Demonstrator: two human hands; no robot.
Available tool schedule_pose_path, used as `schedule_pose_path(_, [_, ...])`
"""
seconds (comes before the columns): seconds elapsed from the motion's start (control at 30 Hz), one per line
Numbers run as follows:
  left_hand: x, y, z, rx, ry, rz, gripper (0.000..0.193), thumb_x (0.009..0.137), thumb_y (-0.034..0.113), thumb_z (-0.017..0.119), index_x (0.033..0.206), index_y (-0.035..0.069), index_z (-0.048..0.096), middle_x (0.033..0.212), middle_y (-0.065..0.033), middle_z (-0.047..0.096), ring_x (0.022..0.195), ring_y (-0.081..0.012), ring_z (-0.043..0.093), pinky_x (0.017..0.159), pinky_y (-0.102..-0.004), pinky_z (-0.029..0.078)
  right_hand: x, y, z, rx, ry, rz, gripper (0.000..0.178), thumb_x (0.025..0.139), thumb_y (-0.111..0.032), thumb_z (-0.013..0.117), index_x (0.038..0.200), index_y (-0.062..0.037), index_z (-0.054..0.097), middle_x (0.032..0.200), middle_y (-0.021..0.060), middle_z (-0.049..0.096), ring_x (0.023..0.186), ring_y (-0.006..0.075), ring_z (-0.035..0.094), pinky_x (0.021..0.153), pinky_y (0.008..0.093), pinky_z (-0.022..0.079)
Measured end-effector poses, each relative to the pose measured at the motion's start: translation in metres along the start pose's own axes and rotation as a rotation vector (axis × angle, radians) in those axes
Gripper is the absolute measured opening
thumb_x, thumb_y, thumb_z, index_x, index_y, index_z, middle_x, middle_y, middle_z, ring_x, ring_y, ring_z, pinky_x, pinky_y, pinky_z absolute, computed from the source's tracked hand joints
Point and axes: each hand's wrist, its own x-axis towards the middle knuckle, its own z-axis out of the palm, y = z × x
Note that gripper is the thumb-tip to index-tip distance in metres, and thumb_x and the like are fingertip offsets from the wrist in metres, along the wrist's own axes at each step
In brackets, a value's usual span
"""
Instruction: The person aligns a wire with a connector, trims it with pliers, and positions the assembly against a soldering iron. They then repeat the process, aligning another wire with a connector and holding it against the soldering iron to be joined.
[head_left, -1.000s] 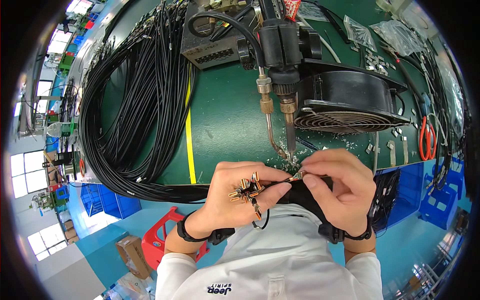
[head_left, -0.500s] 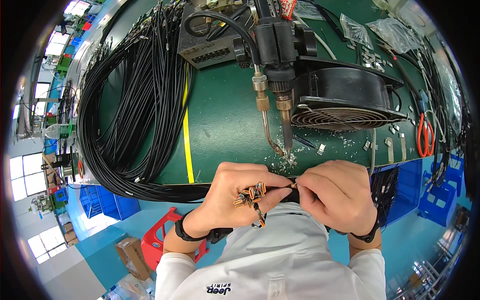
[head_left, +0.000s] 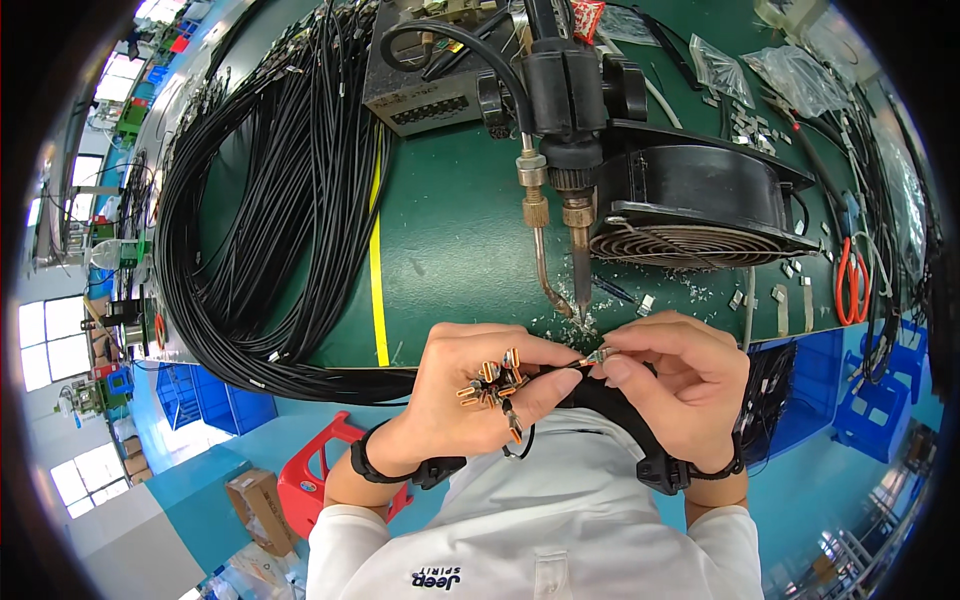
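My left hand (head_left: 445,385) is closed around several black cables; a cluster of small metal connectors (head_left: 490,385) with orange inserts sticks out of its palm side. Between its thumb and forefinger it also pinches the end of one cable. My right hand (head_left: 690,380) pinches a small metal connector (head_left: 598,355) at that cable's tip, thumb below and forefinger above. Just beyond the fingertips, a fixed soldering iron (head_left: 580,265) points down at the bench, with a bent metal solder-feed tube (head_left: 543,265) beside it. Whether the connector is joined to the wires is too small to tell.
A long bundle of black cables (head_left: 200,270) loops over the green bench (head_left: 450,220) on the left. A black fan (head_left: 700,195) stands right of the iron. Farther right lie orange-handled scissors (head_left: 853,285), loose connectors and plastic bags (head_left: 795,75). A red stool (head_left: 310,475) is lower left.
My right hand has opened its grip slightly and turned, so the connector in its fingertips now shows. My left hand has barely moved. The view has shifted a little.
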Motion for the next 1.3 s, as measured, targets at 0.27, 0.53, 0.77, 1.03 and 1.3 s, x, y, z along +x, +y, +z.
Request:
schedule_pose_path(0.27, [0.000,-0.002,0.003,-0.023,0.079,0.031,0.011,0.076,-0.002,0.071,0.087,-0.004,0.072,0.065,-0.0094,0.065,0.051,-0.0125,0.057,0.048,-0.0243,0.042,0.001,0.003,0.007,0.105,0.067,-0.013,0.018,0.082,0.013,0.067,0.099,0.0127,0.063,0.091,0.0170,0.069,0.082,0.0199,0.070,0.072,0.0279,0.057])
schedule_pose_path(0.53, [-0.004,0.002,0.005,-0.168,0.173,-0.197,0.008,0.083,-0.001,0.072,0.091,-0.002,0.071,0.072,-0.0077,0.069,0.061,-0.0090,0.063,0.057,-0.0223,0.049,0.009,0.004,0.014,0.140,0.105,0.019,0.019,0.082,0.014,0.067,0.100,0.0129,0.062,0.091,0.0168,0.068,0.081,0.0202,0.070,0.072,0.0279,0.057])
schedule_pose_path(0.77, [-0.004,0.002,0.005,-0.188,0.167,-0.220,0.007,0.084,-0.001,0.070,0.091,-0.003,0.070,0.070,-0.0065,0.069,0.062,-0.0077,0.061,0.057,-0.0217,0.048,0.009,0.004,0.015,0.105,0.086,0.027,0.017,0.086,0.009,0.064,0.102,0.0086,0.061,0.091,0.0147,0.068,0.081,0.0187,0.069,0.072,0.0283,0.058])
schedule_pose_path(1.03, [-0.003,0.005,0.004,-0.167,0.163,-0.244,0.008,0.084,0.000,0.070,0.091,-0.004,0.070,0.069,-0.0056,0.068,0.062,-0.0069,0.060,0.057,-0.0213,0.048,0.009,0.006,0.013,0.098,0.080,-0.026,0.017,0.086,0.010,0.064,0.102,0.0090,0.061,0.096,0.0157,0.066,0.081,0.0202,0.069,0.074,0.0301,0.059])
schedule_pose_path(1.3, [-0.003,0.006,0.004,-0.168,0.165,-0.233,0.008,0.084,0.000,0.071,0.091,-0.004,0.070,0.069,-0.0065,0.068,0.061,-0.0075,0.061,0.057,-0.0217,0.048,0.009,0.008,0.010,0.055,0.056,-0.059,0.017,0.085,0.012,0.063,0.102,0.0103,0.060,0.099,0.0171,0.065,0.084,0.0221,0.069,0.076,0.0319,0.059])
